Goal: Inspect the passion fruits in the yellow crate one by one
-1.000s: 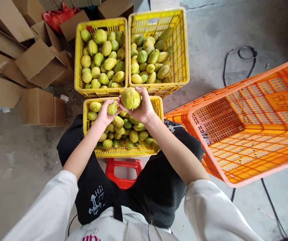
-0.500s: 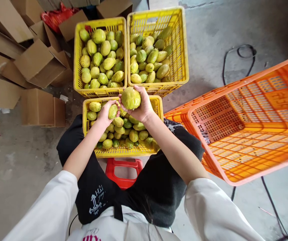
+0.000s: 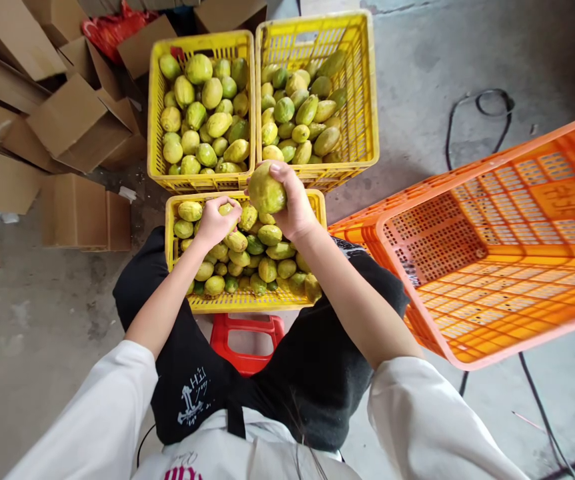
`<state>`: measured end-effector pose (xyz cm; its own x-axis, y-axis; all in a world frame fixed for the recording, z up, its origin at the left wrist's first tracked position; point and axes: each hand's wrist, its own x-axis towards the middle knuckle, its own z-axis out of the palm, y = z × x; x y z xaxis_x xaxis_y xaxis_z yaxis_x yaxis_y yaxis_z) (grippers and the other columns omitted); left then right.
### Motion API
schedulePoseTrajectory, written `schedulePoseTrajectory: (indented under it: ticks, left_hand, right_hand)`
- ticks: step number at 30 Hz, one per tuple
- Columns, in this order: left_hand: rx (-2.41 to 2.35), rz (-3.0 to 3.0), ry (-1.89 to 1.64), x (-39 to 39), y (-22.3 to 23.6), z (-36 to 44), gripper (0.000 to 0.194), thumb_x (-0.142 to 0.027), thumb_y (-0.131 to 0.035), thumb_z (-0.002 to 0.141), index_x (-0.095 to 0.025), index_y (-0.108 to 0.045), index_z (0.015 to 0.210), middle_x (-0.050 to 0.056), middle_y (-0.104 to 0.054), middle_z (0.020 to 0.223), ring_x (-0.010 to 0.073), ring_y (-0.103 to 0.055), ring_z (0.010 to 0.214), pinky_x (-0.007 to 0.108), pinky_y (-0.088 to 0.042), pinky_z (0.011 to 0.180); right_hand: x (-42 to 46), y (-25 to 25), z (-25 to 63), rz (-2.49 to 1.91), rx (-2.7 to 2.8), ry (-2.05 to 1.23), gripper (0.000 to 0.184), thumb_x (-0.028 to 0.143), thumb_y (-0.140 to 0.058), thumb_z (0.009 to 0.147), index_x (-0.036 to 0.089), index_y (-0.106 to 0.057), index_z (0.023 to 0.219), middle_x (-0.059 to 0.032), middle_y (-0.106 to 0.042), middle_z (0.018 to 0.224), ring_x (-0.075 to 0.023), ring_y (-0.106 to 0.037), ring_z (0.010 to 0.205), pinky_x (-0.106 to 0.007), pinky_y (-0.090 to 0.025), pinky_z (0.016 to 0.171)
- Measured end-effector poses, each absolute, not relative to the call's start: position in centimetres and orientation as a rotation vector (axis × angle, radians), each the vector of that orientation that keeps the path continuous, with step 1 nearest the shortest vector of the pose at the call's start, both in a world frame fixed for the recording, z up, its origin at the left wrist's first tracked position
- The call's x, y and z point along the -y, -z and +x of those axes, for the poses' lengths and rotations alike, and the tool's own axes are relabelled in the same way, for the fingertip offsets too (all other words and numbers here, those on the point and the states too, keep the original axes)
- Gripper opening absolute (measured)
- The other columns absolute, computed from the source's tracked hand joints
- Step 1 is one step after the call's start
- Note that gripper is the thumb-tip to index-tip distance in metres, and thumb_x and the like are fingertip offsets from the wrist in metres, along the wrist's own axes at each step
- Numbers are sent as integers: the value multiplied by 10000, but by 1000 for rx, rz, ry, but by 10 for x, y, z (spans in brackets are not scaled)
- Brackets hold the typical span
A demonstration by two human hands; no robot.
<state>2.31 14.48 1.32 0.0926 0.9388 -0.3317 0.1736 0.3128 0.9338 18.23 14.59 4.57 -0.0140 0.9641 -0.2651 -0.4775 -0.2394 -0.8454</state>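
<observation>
A large, round, yellow-green papaya (image 3: 266, 189) sits in my right hand (image 3: 295, 203), the fingers wrapped around it from the right. It is held above the far edge of the near yellow crate (image 3: 247, 304), which is filled with papayas (image 3: 267, 269). To its left, over the same crate, my left hand (image 3: 217, 221) is closed, thumb and forefinger bent towards each other. Yellow-green skin shows through the loop of these fingers, but I cannot tell whether it is held or lies behind.
Two more yellow crates of papayas, a left (image 3: 152, 113) and a right one (image 3: 373, 87), stand beyond. An orange crate (image 3: 512, 257) lies tilted at right. Cardboard boxes (image 3: 75, 210) crowd the left. A red stool (image 3: 245, 363) is between my legs; a black cable (image 3: 450, 130) lies right.
My right hand has moved slightly right with the large papaya, turning it. My left hand has rolled over, its fingers curling in, and the gap between the hands has widened.
</observation>
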Motion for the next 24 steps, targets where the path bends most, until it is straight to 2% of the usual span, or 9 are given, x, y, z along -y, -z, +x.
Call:
schedulePoseTrajectory:
  ticks: [3, 6, 10, 14, 18, 21, 24]
  left_hand:
    - [-1416, 1297, -773, -144, -14, 19, 199, -281, -747, 789, -215, -594, 680, -21, -608, 570, 136, -578, 476, 252, -434, 495]
    - [-1474, 1604, -714, -139, -17, 15, 136, -272, -736, 792, -227, -618, 741, 17, -676, 669, 206, -677, 690, 288, -513, 645]
    - [-1551, 1986, -509, -132, -17, 12, 63, -270, -679, 825, -223, -637, 827, 71, -731, 818, 267, -710, 836, 340, -540, 750]
    - [-1576, 2194, -352, -131, -12, 13, 85, -247, -633, 851, -198, -647, 920, 117, -732, 949, 298, -716, 923, 373, -548, 805]
    - [-1566, 2221, -335, -131, -10, 14, 140, -238, -633, 859, -194, -621, 991, 120, -697, 1004, 313, -695, 1006, 401, -550, 877]
    - [-1540, 2160, -378, -129, -10, 15, 287, -217, -685, 816, -195, -586, 1085, 123, -654, 1093, 336, -653, 1108, 452, -529, 970]
    - [-1473, 2022, -455, -127, -10, 17, 382, -168, -714, 776, -205, -559, 1123, 127, -603, 1165, 355, -606, 1192, 505, -477, 1060]
  right_hand:
    - [-144, -42, 185, -1160, 900, -1383, 417, 627, -703, 783, 266, -623, 976, -26, -716, 1013, -279, -672, 1101, -438, -572, 940]
    - [-140, -39, 182, -1250, 1208, -1281, 458, 618, -752, 746, 245, -636, 986, -42, -717, 1040, -301, -661, 1088, -472, -546, 978]
    - [-136, -28, 178, -1339, 1531, -1175, 434, 554, -745, 767, 228, -644, 1036, -64, -705, 1063, -326, -643, 1104, -512, -518, 1034]
    - [-135, -15, 178, -1459, 1703, -1036, 461, 504, -756, 778, 223, -620, 1118, -110, -613, 1180, -351, -596, 1172, -560, -494, 1077]
    - [-136, -8, 181, -1547, 1671, -1019, 515, 487, -784, 759, 226, -583, 1155, -104, -554, 1181, -344, -564, 1193, -591, -463, 1114]
    - [-141, -7, 181, -1567, 1487, -1107, 448, 506, -772, 740, 236, -606, 1057, -78, -591, 1119, -323, -577, 1155, -567, -472, 1103]
    - [-147, -8, 178, -1582, 1166, -1292, 355, 536, -714, 759, 246, -615, 937, -33, -648, 985, -286, -611, 1078, -498, -517, 1044]
